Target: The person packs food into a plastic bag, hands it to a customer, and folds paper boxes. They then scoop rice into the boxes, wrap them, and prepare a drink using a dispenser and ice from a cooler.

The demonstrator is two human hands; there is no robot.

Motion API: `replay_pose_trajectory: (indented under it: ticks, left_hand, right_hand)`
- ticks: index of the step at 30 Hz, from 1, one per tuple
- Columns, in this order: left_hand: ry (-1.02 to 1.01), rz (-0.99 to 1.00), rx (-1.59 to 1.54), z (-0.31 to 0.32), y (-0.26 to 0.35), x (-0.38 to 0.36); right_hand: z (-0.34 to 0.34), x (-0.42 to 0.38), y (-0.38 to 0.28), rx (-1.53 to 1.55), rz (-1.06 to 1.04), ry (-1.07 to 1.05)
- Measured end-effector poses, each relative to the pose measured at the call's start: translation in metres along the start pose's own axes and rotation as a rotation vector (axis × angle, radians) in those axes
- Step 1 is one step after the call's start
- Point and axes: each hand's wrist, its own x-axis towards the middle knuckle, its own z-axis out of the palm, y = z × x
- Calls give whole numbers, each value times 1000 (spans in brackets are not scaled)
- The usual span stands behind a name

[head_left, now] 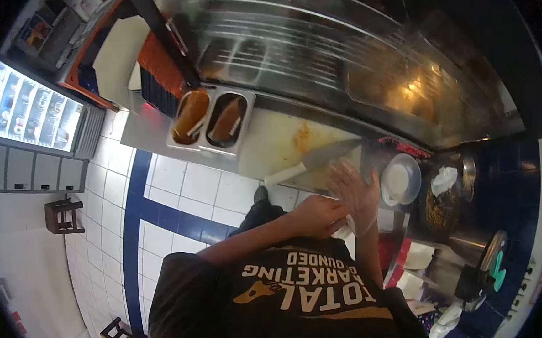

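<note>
My left hand is closed with its fingertips pinched at the wrist side of my right hand, on what looks like a thin clear plastic glove. My right hand is raised with its fingers apart and seems to be inside that glove. Just beyond my hands, a knife with a white handle lies on a pale cutting board stained orange. Left of the board stand two metal containers with brownish contents and utensils.
A white bowl stands right of the board, near a round pan holding a crumpled white item. Behind the board runs a glass-fronted case with a warm glow. Red and white packages sit at lower right. A lit fridge is far left.
</note>
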Motion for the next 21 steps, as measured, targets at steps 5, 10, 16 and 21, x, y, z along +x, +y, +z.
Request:
replay_pose_trajectory:
  ticks: [5, 10, 16, 21]
  left_hand:
    - [346, -325, 130, -10, -32, -22]
    - [217, -600, -58, -23, -66, -42]
    - [158, -729, -322, -16, -94, -55]
    - [284, -753, -291, -11, -130, -44]
  right_hand:
    - [-4, 0, 18, -32, 40, -18]
    - [8, 3, 46, -69, 173, -36]
    - [3, 3, 64, -172, 220, -32]
    - [-23, -9, 38, -224, 166, 32]
